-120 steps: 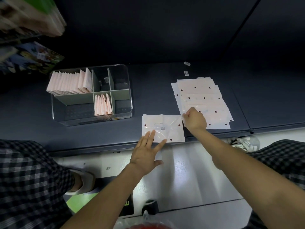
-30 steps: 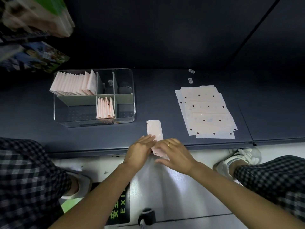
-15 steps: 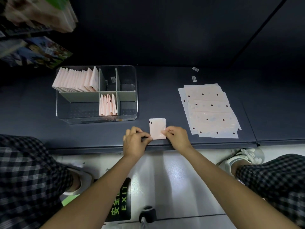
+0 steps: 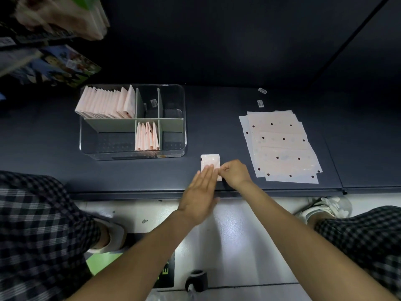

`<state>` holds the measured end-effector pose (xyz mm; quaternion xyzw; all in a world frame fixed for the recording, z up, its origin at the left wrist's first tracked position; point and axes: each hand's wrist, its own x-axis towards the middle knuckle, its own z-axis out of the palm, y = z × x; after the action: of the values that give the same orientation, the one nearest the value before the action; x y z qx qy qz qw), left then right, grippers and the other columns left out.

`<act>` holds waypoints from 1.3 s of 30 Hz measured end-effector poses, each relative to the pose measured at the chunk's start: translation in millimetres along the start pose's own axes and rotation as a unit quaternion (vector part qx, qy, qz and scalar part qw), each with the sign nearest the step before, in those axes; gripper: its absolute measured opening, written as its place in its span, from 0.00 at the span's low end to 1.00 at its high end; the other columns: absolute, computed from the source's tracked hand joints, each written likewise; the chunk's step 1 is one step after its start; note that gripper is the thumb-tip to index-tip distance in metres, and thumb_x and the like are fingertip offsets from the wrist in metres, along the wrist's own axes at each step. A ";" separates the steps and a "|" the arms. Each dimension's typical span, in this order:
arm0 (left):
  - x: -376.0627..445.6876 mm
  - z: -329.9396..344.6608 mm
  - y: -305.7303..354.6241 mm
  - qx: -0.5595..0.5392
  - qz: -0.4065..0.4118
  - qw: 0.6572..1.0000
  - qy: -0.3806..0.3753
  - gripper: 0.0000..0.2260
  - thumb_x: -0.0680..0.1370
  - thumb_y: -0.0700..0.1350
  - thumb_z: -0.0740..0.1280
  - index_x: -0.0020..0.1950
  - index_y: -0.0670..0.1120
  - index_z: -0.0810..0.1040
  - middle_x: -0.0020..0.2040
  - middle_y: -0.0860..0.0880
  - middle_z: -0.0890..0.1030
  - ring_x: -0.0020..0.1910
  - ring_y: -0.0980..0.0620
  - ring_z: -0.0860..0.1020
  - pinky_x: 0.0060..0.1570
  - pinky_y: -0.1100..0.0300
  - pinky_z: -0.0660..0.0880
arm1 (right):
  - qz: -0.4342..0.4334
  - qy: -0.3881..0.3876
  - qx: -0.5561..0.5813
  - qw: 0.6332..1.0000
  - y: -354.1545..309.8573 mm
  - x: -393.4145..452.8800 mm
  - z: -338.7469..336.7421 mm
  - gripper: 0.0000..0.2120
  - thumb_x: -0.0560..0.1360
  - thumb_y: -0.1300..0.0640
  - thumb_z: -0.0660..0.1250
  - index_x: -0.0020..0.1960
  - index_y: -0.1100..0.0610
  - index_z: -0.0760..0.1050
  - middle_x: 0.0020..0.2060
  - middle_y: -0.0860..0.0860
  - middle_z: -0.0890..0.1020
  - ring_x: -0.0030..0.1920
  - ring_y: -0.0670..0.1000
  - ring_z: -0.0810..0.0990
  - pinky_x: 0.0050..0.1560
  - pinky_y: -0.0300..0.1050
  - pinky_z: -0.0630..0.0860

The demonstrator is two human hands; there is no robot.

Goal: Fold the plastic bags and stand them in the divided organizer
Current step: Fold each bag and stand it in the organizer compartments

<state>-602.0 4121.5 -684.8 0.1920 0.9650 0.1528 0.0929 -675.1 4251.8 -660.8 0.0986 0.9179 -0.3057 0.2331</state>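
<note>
The clear divided organizer sat on the dark shelf and served as the landmark; its far-left compartment held a full row of standing folded bags, and the near-middle compartment a smaller standing bunch; the near-left and right-hand cells looked free of bags. Just right of the organizer's near-right corner lay the folded plastic bag, a small pale-pink packet flat on the shelf near its front edge; it looked very light, thin and slick, soft enough to spring open unless pressed, so it seemed best pinched across its folded edges with the layers squeezed together. The left hand lay flat and straight-fingered, fingertips pressing the packet's near part, forearm reaching in from below left; touching it on the right, the right hand was curled, fingertips pinching the packet's near-right edge; the two hands met over the bag. Well to the right of the organizer lay the stack of unfolded dotted plastic bags, spread flat, with two small labels beyond it
</note>
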 end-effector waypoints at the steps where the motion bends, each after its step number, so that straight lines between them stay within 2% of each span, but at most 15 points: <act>1: -1.3 3.6 -0.3 0.027 0.002 0.999 -0.026 0.34 0.81 0.55 0.54 0.76 0.41 0.37 0.77 0.44 0.38 0.76 0.49 0.37 0.73 0.57 0.33 | -0.001 0.000 0.004 1.000 0.0 0.2 -0.2 0.18 0.75 0.54 0.67 0.28 0.58 0.72 0.26 0.54 0.74 0.34 0.53 0.70 0.38 0.45 0.69; 4: -3.6 6.2 -4.6 0.063 -0.006 0.996 -0.071 0.37 0.81 0.59 0.51 0.74 0.40 0.32 0.76 0.43 0.34 0.75 0.47 0.34 0.73 0.54 0.34 | -0.004 -0.008 0.007 1.000 -0.6 1.3 -1.3 0.13 0.75 0.53 0.68 0.43 0.63 0.81 0.40 0.57 0.83 0.43 0.55 0.79 0.45 0.44 0.73; 7: -3.6 4.1 -5.9 0.086 0.006 0.993 -0.084 0.39 0.79 0.62 0.52 0.74 0.41 0.32 0.76 0.41 0.34 0.75 0.46 0.33 0.73 0.53 0.33 | -0.007 -0.006 0.012 1.000 1.1 0.4 -0.7 0.14 0.75 0.51 0.67 0.45 0.62 0.81 0.43 0.57 0.84 0.47 0.56 0.80 0.49 0.46 0.75; 11: -3.8 2.4 -1.6 0.095 0.013 0.990 -0.104 0.39 0.78 0.64 0.53 0.76 0.47 0.33 0.75 0.39 0.32 0.74 0.43 0.32 0.72 0.50 0.33 | -0.063 0.134 0.104 0.983 -1.8 -6.1 0.8 0.06 0.76 0.55 0.65 0.46 0.56 0.79 0.44 0.51 0.84 0.45 0.49 0.80 0.48 0.43 0.75; 13: -3.8 1.3 -0.6 0.093 0.012 0.990 -0.103 0.39 0.78 0.64 0.54 0.76 0.49 0.34 0.75 0.39 0.32 0.74 0.43 0.32 0.73 0.49 0.33 | -0.104 0.086 0.226 0.965 -8.3 -5.8 1.0 0.05 0.76 0.62 0.65 0.47 0.56 0.79 0.44 0.51 0.83 0.44 0.47 0.80 0.50 0.40 0.75; 15: -4.0 0.7 -1.1 0.094 0.015 0.990 -0.109 0.38 0.78 0.64 0.54 0.76 0.50 0.35 0.75 0.38 0.33 0.74 0.42 0.32 0.72 0.49 0.33 | -0.123 -0.034 0.279 0.952 -15.7 -3.9 4.1 0.08 0.76 0.66 0.63 0.51 0.58 0.79 0.46 0.53 0.83 0.48 0.48 0.81 0.54 0.40 0.76; 17: -3.8 1.9 -2.3 0.091 0.013 0.989 -0.112 0.37 0.78 0.64 0.54 0.76 0.51 0.36 0.75 0.39 0.34 0.74 0.43 0.33 0.72 0.49 0.32 | -0.124 -0.104 0.264 0.951 -20.4 1.5 6.8 0.11 0.77 0.69 0.61 0.55 0.63 0.78 0.50 0.56 0.82 0.51 0.49 0.81 0.55 0.36 0.76; 22: -2.9 4.8 -6.4 0.085 0.021 0.991 -0.104 0.39 0.77 0.65 0.55 0.76 0.53 0.34 0.75 0.40 0.32 0.75 0.44 0.33 0.71 0.49 0.31 | -0.106 -0.115 0.248 0.956 -25.2 25.1 -0.1 0.12 0.78 0.69 0.59 0.58 0.65 0.77 0.52 0.59 0.82 0.48 0.48 0.80 0.50 0.33 0.76; 24: -2.6 5.1 -9.2 0.071 0.027 0.992 -0.103 0.38 0.77 0.65 0.55 0.76 0.53 0.36 0.75 0.41 0.32 0.74 0.45 0.32 0.71 0.50 0.30 | -0.112 -0.092 0.219 0.965 -26.4 29.9 1.5 0.11 0.76 0.68 0.63 0.56 0.62 0.78 0.51 0.58 0.83 0.49 0.49 0.81 0.53 0.36 0.76; 27: -0.7 3.8 -14.7 0.054 0.038 0.992 -0.112 0.37 0.77 0.65 0.56 0.77 0.54 0.38 0.76 0.42 0.33 0.75 0.47 0.32 0.70 0.51 0.30 | -0.144 -0.005 0.130 0.981 -26.5 31.8 8.3 0.08 0.72 0.65 0.69 0.51 0.59 0.81 0.48 0.53 0.83 0.45 0.47 0.80 0.48 0.30 0.73; 30: 1.9 -3.9 -18.6 0.010 0.038 0.991 -0.125 0.34 0.78 0.62 0.57 0.78 0.55 0.45 0.77 0.45 0.37 0.76 0.48 0.36 0.73 0.51 0.34 | -0.151 0.053 0.018 0.987 -24.5 34.1 9.6 0.04 0.71 0.59 0.71 0.45 0.56 0.81 0.44 0.51 0.79 0.44 0.47 0.76 0.46 0.40 0.73; 32: 3.2 -10.9 -18.1 -0.100 0.001 0.991 -0.089 0.28 0.78 0.58 0.61 0.76 0.54 0.58 0.78 0.48 0.45 0.76 0.49 0.43 0.74 0.55 0.41 | -0.125 0.063 -0.041 0.989 -24.1 32.9 8.8 0.05 0.72 0.54 0.70 0.44 0.55 0.78 0.42 0.50 0.79 0.46 0.50 0.77 0.42 0.44 0.72; 34: 4.9 -16.7 -14.1 -0.238 -0.086 0.967 0.010 0.21 0.78 0.52 0.65 0.71 0.52 0.69 0.76 0.48 0.57 0.74 0.46 0.54 0.71 0.59 0.55 | -0.089 0.074 -0.078 0.990 -24.0 29.2 8.9 0.08 0.73 0.50 0.69 0.43 0.54 0.76 0.42 0.51 0.80 0.45 0.53 0.78 0.40 0.43 0.70; 36: 8.3 -21.3 -12.2 -0.311 -0.199 0.925 0.095 0.20 0.77 0.46 0.67 0.68 0.49 0.72 0.70 0.47 0.65 0.68 0.46 0.63 0.65 0.61 0.62 | -0.060 0.085 -0.092 0.990 -23.1 23.8 10.3 0.10 0.73 0.47 0.68 0.44 0.54 0.76 0.43 0.53 0.81 0.45 0.55 0.79 0.40 0.44 0.72; 39: 14.8 -25.8 -18.5 -0.350 -0.290 0.885 0.097 0.20 0.75 0.41 0.68 0.67 0.46 0.72 0.62 0.44 0.73 0.62 0.45 0.71 0.62 0.57 0.67 | -0.038 0.093 -0.104 0.990 -18.9 14.2 13.9 0.12 0.74 0.46 0.66 0.44 0.55 0.76 0.44 0.54 0.82 0.46 0.58 0.79 0.40 0.45 0.72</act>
<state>-627.9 4104.5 -668.5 -0.1576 0.8653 0.4651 0.1004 -688.5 4229.0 -667.7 0.0672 0.9654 -0.2070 0.1439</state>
